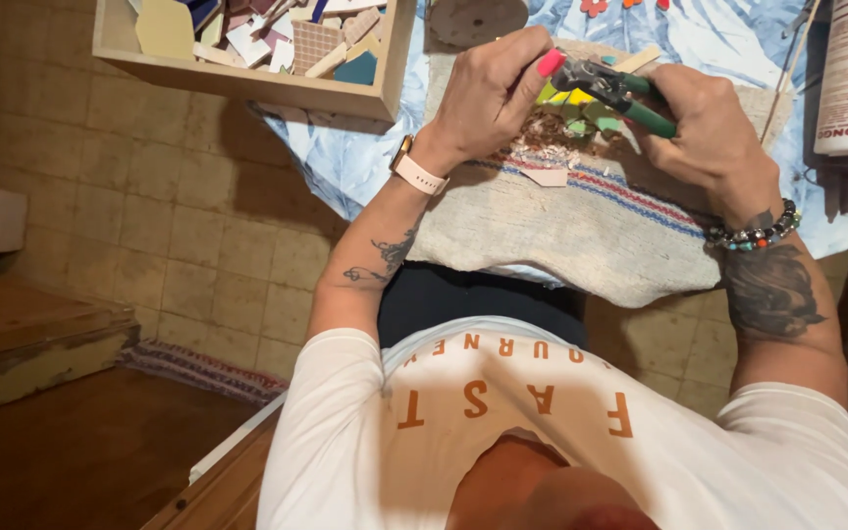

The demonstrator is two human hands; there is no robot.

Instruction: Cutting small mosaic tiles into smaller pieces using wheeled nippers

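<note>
Right hand (704, 123) fingers clamp green-handled nippers (612, 93); left hand (488, 93) fingers pinched, seemingly on a tile piece.

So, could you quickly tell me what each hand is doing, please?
Left hand: closed, pinching a small piece at the nippers' head.
Right hand: closed on green-handled nippers.

Both arms reach forward, left hand (488, 93) and right hand (709, 132) curled close together.

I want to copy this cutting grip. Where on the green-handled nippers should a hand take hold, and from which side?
Probably by the green handles, from the right, as the right hand does. The handles trail right and slightly down while the dark jaws point left at the small piece pinched in the left hand, so the grip stays away from the cutting end.
</note>
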